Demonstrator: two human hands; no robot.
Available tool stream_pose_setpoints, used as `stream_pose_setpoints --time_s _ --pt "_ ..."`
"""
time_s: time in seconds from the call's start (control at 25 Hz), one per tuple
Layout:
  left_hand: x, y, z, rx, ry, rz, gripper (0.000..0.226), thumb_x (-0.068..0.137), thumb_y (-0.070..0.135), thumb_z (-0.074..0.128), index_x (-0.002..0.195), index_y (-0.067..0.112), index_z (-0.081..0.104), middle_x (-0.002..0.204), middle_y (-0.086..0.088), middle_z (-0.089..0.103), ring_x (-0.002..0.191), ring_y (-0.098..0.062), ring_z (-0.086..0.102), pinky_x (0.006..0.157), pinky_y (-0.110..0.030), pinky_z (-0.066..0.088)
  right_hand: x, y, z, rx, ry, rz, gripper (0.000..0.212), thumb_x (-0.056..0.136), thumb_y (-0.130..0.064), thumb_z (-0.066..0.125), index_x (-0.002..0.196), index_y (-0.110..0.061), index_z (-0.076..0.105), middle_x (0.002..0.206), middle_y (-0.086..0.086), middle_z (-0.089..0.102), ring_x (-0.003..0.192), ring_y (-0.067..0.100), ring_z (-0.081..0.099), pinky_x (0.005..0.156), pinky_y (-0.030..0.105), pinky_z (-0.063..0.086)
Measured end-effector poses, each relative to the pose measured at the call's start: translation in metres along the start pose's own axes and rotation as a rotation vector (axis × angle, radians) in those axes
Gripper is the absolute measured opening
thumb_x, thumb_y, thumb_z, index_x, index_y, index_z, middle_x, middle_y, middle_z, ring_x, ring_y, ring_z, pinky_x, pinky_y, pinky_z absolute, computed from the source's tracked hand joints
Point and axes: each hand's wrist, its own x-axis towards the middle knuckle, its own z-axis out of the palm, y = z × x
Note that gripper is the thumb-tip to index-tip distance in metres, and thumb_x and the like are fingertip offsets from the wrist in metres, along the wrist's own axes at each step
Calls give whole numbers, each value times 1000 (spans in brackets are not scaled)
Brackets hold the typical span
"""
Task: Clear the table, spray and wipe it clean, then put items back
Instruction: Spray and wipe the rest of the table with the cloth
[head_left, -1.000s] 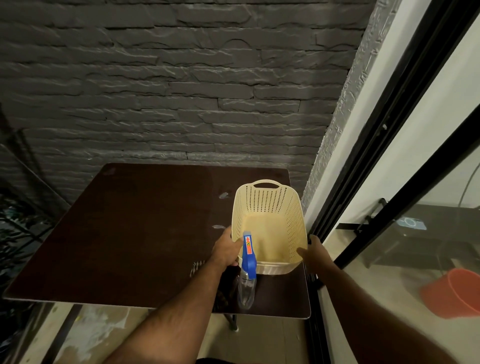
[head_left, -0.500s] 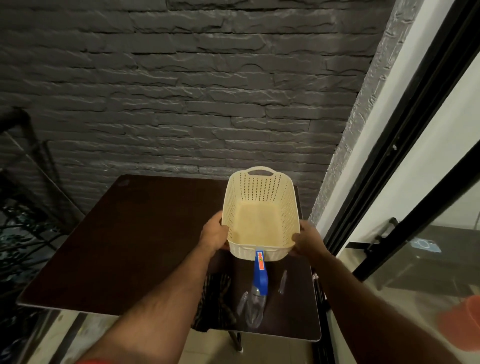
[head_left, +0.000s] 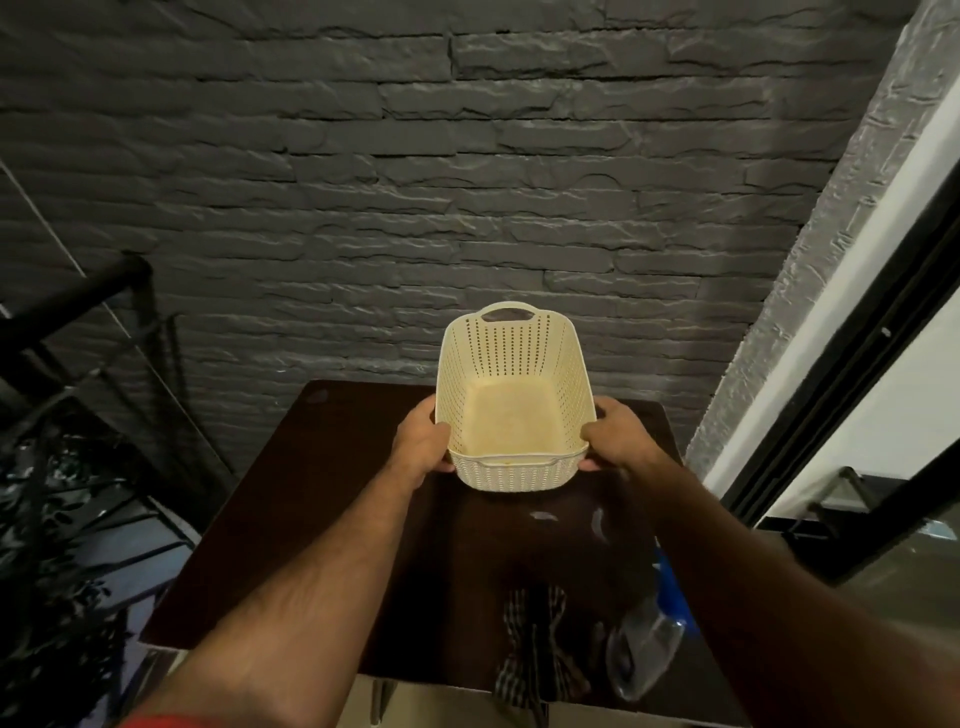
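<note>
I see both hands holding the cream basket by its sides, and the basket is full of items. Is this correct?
Not quite. The head view shows the left hand and right hand gripping the cream perforated basket by its sides, but the basket is empty: its bare floor is visible.

The basket (head_left: 514, 410) sits between the left hand (head_left: 422, 448) and the right hand (head_left: 615, 439) above the tabletop (head_left: 332, 499), with the brick wall (head_left: 415, 182) behind, while the cloth (head_left: 535, 644) lies at the near edge, the spray bottle (head_left: 644, 649) just right of it.
</note>
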Motion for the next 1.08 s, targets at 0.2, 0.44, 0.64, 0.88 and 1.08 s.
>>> stream_pose_setpoints --time_s 0.2,0.44,0.64,0.88,1.08 --pt "28 -12 -62 23 -39 -2 53 92 8 47 138 34 44 115 1 64 88 -17 68 59 -38 60 -2 -20 65 21 34 10 51 89 1 52 137 -17 46 123 11 61 92 28 69 64 37 62" --pt "50 -36 -102 40 -34 -36 50 91 10 48 135 34 48 112 1 65 86 -19 68 57 -36 60 9 -32 118 19 13 59 50 82 4 56 128 -14 51 116 10 62 99 32 65 58 40 61" --pt "73 -56 -125 38 3 -89 53 90 11 49 136 36 46 115 2 64 87 -18 68 58 -38 60 35 -46 151 -49 -34 68 49 85 4 59 130 -13 51 121 11 60 102 32 63 48 31 57" --pt "91 -75 -150 12 49 -140 48 88 13 49 129 38 53 106 4 67 85 -19 69 59 -39 60 59 -50 188 -91 -89 37 52 87 4 54 136 -12 46 128 11 58 87 25 64 47 29 55" --pt "115 -94 -176 20 45 -183 53 86 9 47 131 38 51 108 1 67 85 -21 68 55 -34 59 75 -50 227 -67 -127 94 55 87 3 54 139 -12 43 132 13 53 97 32 64 64 42 62"
